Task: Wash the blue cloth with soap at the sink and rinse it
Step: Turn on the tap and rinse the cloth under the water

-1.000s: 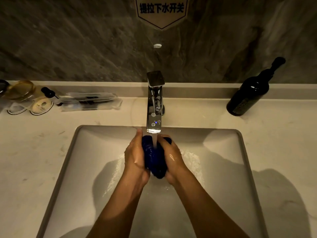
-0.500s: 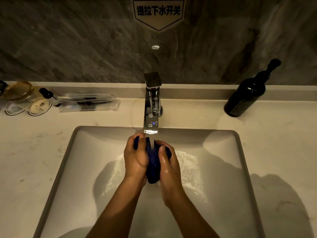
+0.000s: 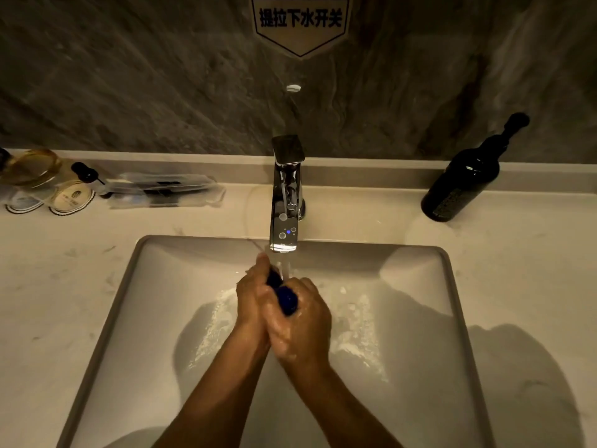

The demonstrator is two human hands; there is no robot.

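Dim washroom, warm low light.
A dark veined stone wall (image 3: 129, 76) rises behind a pale marbled counter (image 3: 48, 286) with a low ledge (image 3: 371, 171) along its back. A sign (image 3: 300, 22) with Chinese characters hangs high on the wall. At the left sit small toiletries (image 3: 48, 189) and wrapped packets (image 3: 164, 190); a dark bottle (image 3: 465, 179) stands at the right, leaning toward the wall. Soft shadows fall over the right side of the counter.

glossy chrome metal faucet (image 3: 286, 202), smooth pale sink (image 3: 129, 286); wet blue cloth (image 3: 287, 299), glossy dark bottle (image 3: 458, 185)
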